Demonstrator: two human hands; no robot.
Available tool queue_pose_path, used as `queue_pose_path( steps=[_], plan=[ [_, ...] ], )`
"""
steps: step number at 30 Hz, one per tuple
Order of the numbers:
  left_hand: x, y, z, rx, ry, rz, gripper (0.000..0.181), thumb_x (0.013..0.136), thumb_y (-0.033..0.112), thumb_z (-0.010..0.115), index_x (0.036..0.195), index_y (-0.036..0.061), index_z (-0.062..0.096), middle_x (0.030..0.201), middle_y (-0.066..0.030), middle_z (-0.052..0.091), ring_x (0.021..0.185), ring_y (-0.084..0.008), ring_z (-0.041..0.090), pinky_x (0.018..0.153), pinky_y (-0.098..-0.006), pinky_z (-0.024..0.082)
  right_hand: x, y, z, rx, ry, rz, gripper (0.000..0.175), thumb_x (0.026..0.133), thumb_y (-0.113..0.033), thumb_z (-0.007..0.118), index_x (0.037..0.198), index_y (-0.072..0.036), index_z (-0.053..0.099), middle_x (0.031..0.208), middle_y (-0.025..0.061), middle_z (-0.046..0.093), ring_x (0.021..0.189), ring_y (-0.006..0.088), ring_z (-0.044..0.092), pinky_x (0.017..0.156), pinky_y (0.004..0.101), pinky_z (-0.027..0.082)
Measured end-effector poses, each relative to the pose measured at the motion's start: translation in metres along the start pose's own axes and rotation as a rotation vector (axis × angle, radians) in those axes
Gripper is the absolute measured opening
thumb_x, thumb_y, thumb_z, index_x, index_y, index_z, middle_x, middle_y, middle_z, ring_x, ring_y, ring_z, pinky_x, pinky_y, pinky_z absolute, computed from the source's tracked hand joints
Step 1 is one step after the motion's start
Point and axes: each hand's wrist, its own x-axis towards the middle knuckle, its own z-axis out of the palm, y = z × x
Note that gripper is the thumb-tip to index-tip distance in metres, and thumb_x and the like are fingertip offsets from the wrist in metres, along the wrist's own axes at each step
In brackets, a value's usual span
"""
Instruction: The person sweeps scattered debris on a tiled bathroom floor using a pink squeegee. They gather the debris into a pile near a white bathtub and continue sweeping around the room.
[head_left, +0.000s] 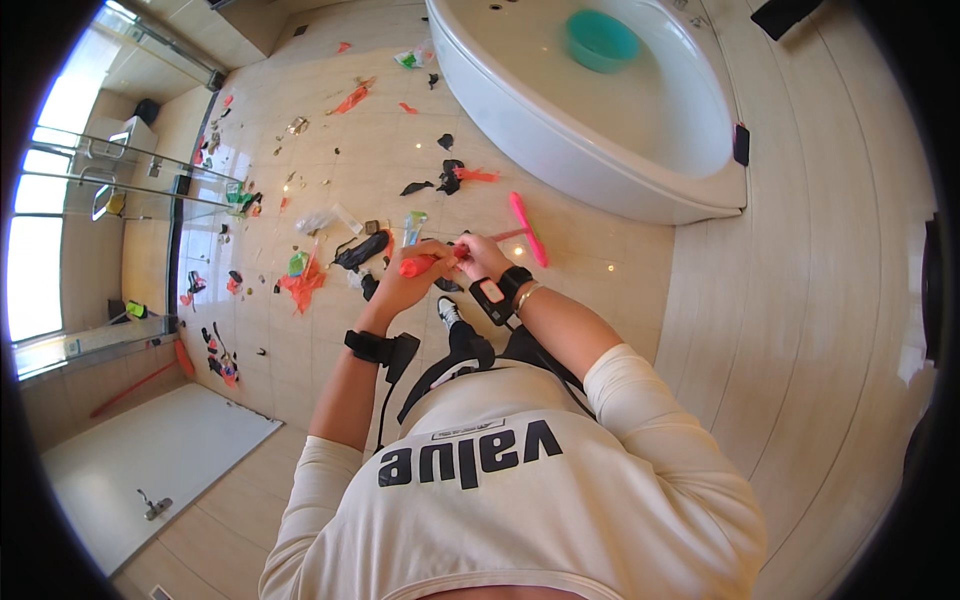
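Note:
Both my hands grip a red-handled floor squeegee or broom (420, 265). My left hand (411, 283) closes around the thick end of the handle. Just beside it, my right hand (481, 259) holds the shaft farther along. The pink head (528, 229) is low by the floor, right of my hands. Beyond my hands lie a crumpled black plastic bag (363, 250), a blue-green packet (414, 226), a small brown box (372, 226) and a red plastic bag with a green piece on it (302, 288). My hands hide part of the shaft.
Torn black bags (450, 177), red scraps (352, 99) and small debris litter the tiled floor. A white bathtub (525, 112) holding water and a teal basin (602, 41) stands at upper right. Glass partitions (150, 193) are at left. A red-headed broom (183, 358) leans at lower left.

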Motion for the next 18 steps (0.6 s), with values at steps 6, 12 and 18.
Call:
queue_pose_path(
  steps=[6, 12, 18],
  plan=[
    [-0.01, 0.014, -0.025, 0.163, 0.191, 0.102, 0.011, 0.093, 0.008, 0.062, 0.095, -0.0024, 0.065, 0.084, -0.0045, 0.064, 0.074, -0.0104, 0.063, 0.066, -0.0241, 0.047, 0.035, 0.007, 0.054, -0.032, -0.044, 0.004, 0.004, 0.087, -0.003, 0.061, 0.085, -0.001, 0.058, 0.078, 0.0087, 0.059, 0.071, 0.0194, 0.061, 0.064, 0.0331, 0.054],
    [-0.034, 0.032, -0.042, 0.205, 0.125, 0.232, 0.006, 0.092, 0.003, 0.061, 0.091, -0.0032, 0.062, 0.091, -0.0064, 0.064, 0.077, -0.0116, 0.06, 0.069, -0.0256, 0.049, 0.015, 0.02, 0.082, -0.08, -0.08, -0.085, 0.009, 0.089, -0.003, 0.057, 0.084, 0.003, 0.059, 0.082, 0.0123, 0.063, 0.078, 0.0212, 0.063, 0.074, 0.0325, 0.053],
    [-0.05, 0.033, -0.052, 0.202, -0.147, 0.28, 0.005, 0.088, -0.001, 0.065, 0.088, -0.0032, 0.061, 0.088, -0.0067, 0.063, 0.078, -0.0142, 0.058, 0.071, -0.0278, 0.049, -0.029, 0.035, 0.072, -0.067, 0.122, -0.009, 0.007, 0.088, -0.002, 0.053, 0.083, 0.002, 0.056, 0.079, 0.0128, 0.06, 0.076, 0.0243, 0.061, 0.075, 0.0372, 0.053]
  ],
)
